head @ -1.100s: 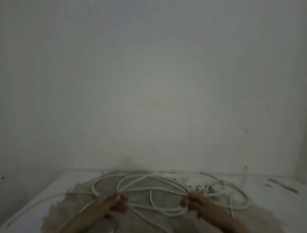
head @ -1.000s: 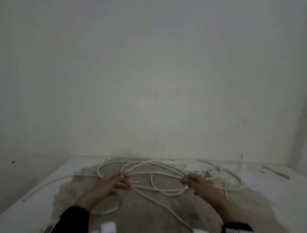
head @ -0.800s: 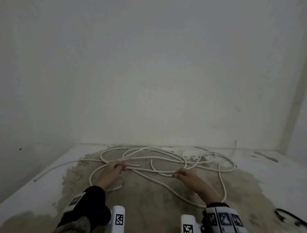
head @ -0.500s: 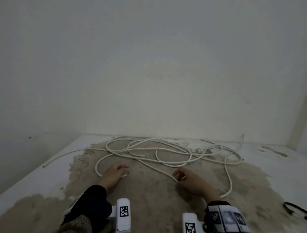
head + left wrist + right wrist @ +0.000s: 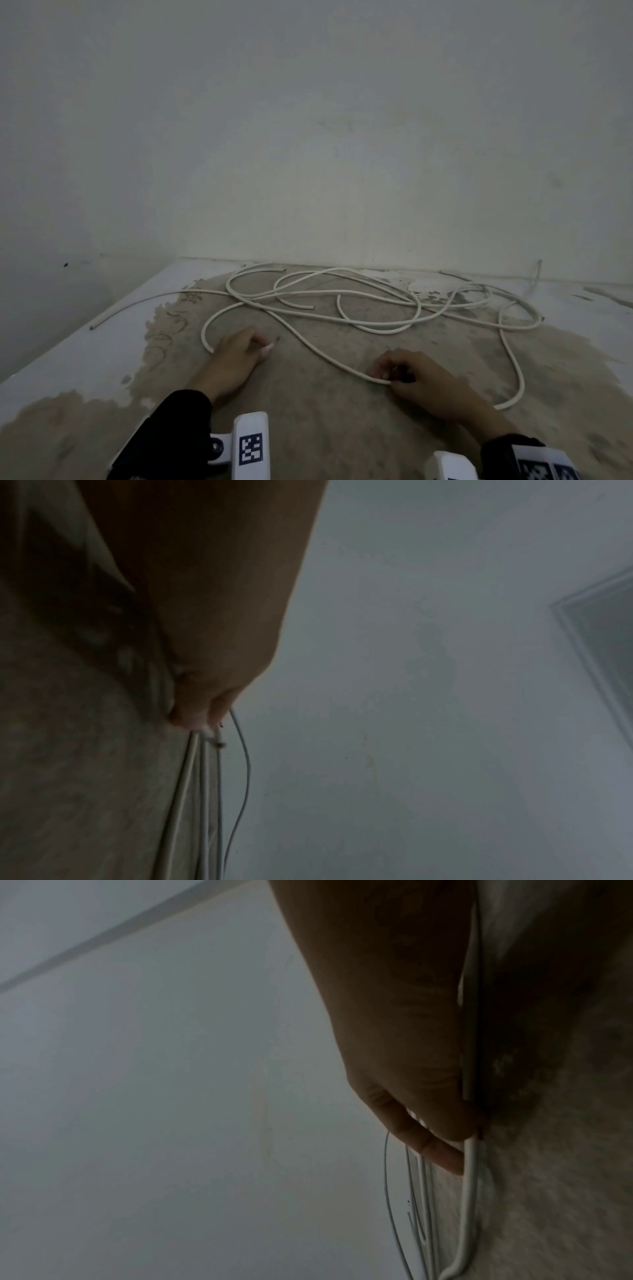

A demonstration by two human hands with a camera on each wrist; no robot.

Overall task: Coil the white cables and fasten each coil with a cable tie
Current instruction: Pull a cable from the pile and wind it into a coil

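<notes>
**Loose cable on the floor, both hands on it**

Here the white cables (image 5: 342,301) lie uncoiled in overlapping loops on a worn, brownish patch of floor (image 5: 325,411), spreading back toward the base of the wall (image 5: 308,137). The right hand (image 5: 418,380) rests low on the floor, its fingers curled and pinching a strand that runs diagonally from the tangle; the right wrist view shows the cable passing under the palm and out past the fingertips (image 5: 441,1161). The left hand (image 5: 236,356) lies on the floor at the near end of a loop, fingers together and bent. It seems to pinch a cable end, though the dim left wrist view is too blurred to be sure.
</notes>
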